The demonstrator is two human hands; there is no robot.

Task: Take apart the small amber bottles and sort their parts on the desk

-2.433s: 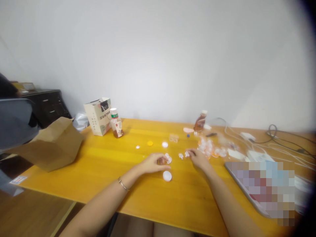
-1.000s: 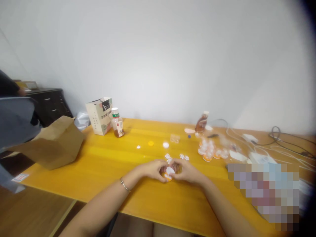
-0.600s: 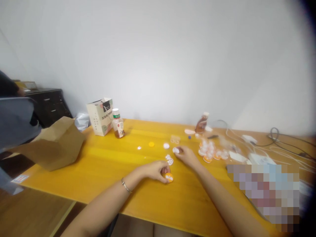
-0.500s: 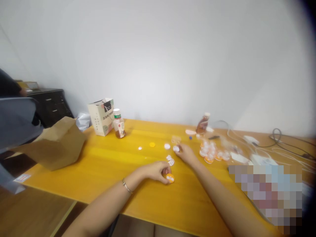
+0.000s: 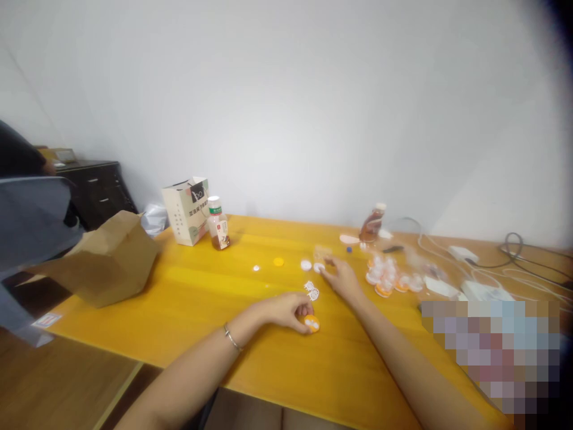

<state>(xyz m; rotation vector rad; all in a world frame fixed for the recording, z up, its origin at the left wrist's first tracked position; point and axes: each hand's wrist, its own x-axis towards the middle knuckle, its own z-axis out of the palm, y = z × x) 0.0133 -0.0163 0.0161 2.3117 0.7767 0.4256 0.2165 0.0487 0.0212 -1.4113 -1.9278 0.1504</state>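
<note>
We see the left hand [image 5: 290,312] low over the table [image 5: 188,310], half curled, with thumb and fingers closed about the left side of an orange disc [image 5: 312,323] that bears white pieces on its top. The disc is near the front of the table, between the two forearms.

The right hand [image 5: 342,279] reaches further in, thumb and forefinger slightly parted at the edge of a white disc [image 5: 318,268] — we cannot tell whether they grip it or only touch it. Just to its left is a white cap [image 5: 305,265], and behind it a clear box [image 5: 321,251]. Between the hands lie white cut-outs [image 5: 312,291], flat on the wood.

Further left we find a yellow cap [image 5: 278,261] and a small white piece [image 5: 256,268]. On the right sits a heap of orange and white caps [image 5: 385,278], blurred, near a dark bottle [image 5: 371,224]. A second bottle [image 5: 219,227] stands upright at the back left, beside a paper bag [image 5: 184,214].
</note>
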